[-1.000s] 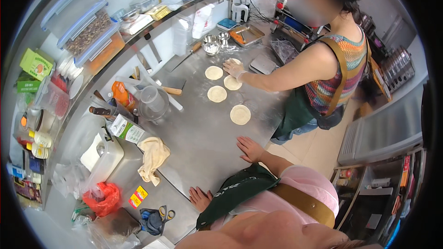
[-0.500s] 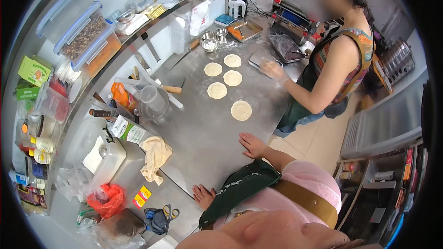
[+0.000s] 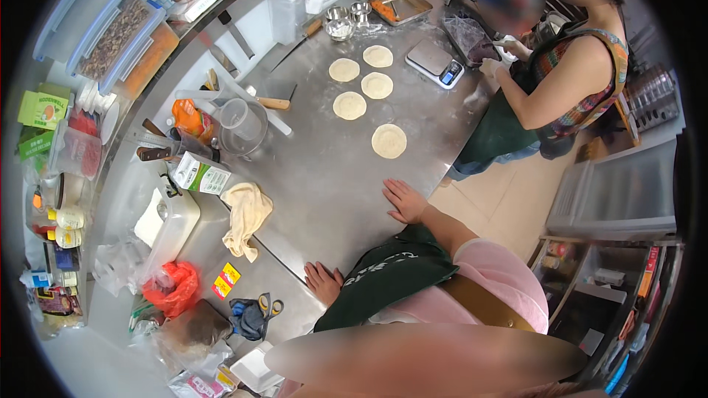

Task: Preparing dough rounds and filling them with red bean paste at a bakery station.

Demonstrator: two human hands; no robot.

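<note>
My left hand (image 3: 322,282) lies flat on the steel table (image 3: 310,214), fingers outstretched, at the edge of my dark green apron (image 3: 391,273). Palm down on the same metal, my right hand (image 3: 404,201) rests with its fingers spread and holds nothing. The nearest dough round (image 3: 389,141) is just beyond it, without contact. Farther off, several more flat dough rounds (image 3: 349,105) lie on the table. A kitchen scale (image 3: 435,63) stands to their right.
A co-worker (image 3: 568,81) stands at the right edge, hands near a tray of dark filling (image 3: 472,44). A beige cloth (image 3: 245,217), a carton (image 3: 199,175), scissors (image 3: 270,305) and a plastic tub (image 3: 181,221) sit to the left. Metal bowls (image 3: 339,23) and a knife (image 3: 306,35) are at the back.
The co-worker's hand has left the scale, which now shows fully, and both their hands are by the filling tray. My hands stay flat on the table; the view has shifted slightly.
</note>
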